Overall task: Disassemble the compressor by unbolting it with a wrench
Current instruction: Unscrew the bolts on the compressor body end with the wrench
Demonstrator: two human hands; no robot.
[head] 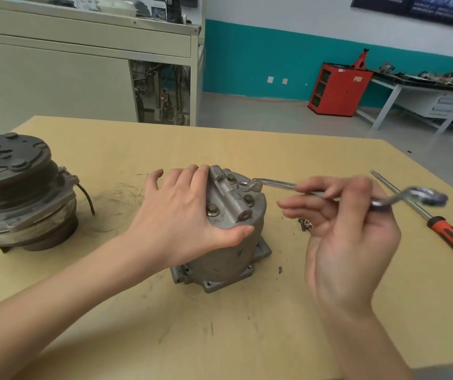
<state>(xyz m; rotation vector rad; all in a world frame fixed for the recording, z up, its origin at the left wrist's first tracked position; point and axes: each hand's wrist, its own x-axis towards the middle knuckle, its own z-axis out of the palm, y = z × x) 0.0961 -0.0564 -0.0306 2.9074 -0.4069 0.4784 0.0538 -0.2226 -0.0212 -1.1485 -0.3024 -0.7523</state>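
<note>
At the middle of the pale yellow counter (220, 149) stands the grey cast-metal cylindrical compressor body (228, 242), upright on its flanged base with the bolted end plate facing up. The left hand (181, 212) grips it from the near-left side, palm against the wall, fingers laid over the top rim and thumb curled round the front. The right hand (351, 215) is blurred, but its fingers pinch the middle of the shank of a bright steel double-ended offset ring wrench (277, 185). The wrench's far ring sits over a bolt on the right of the end plate.

The step in hand looks like loosening that bolt. The next move probably calls for a firm sweep of the wrench shank while the left hand keeps the body from turning or tipping, then a reseating of the ring for the next stroke.

By count: one wrench; three brass-coloured hex bolt heads (213, 209) showing on the plate, plus the one under the ring. A few small loose fasteners (305, 225) lie just right of the body, too small to number. One red-and-black-handled screwdriver (444, 229) lies by the right edge, and one dark ribbed pulley assembly (19, 193) at the left edge.
</note>
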